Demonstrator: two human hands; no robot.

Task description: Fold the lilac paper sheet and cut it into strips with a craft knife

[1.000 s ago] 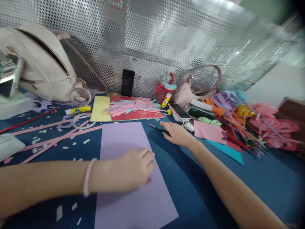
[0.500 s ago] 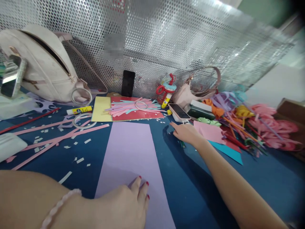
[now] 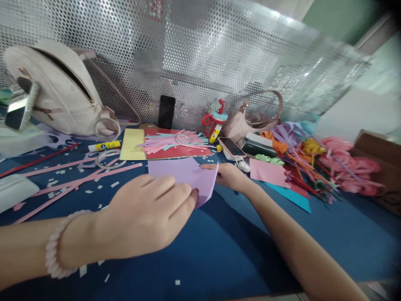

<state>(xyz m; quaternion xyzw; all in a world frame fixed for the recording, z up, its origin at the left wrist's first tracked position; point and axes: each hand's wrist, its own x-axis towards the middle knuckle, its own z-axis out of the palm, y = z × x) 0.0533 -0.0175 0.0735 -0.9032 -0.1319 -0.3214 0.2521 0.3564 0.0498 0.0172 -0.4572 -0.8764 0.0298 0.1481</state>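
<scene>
A sheet of purple paper [image 3: 175, 169] is lifted and bent, its right side curling up between my two hands. My left hand [image 3: 150, 213], with a beaded bracelet [image 3: 58, 246] at the wrist, is closed on the paper's near edge, and it hides part of the sheet. At the right edge of the paper, my right hand [image 3: 230, 175] pinches it with the fingers partly hidden. Just beyond the sheet lie a yellow card [image 3: 133, 144] and a red card [image 3: 197, 154] with pink and blue paper strips [image 3: 163, 142] on top.
Pink strips [image 3: 78, 180], a tape roll [image 3: 109, 161] and a glue stick [image 3: 105, 146] lie left, among white scraps. A phone [image 3: 232, 147], pink paper [image 3: 269, 172] and blue paper [image 3: 290, 196] are right. A backpack [image 3: 59, 96] and a drinking cup [image 3: 216, 119] stand at the back.
The purple paper, flat on the table before, is now raised and bent, its near end off the table. My left hand has closed on it and moved up; my right hand has moved left onto its edge.
</scene>
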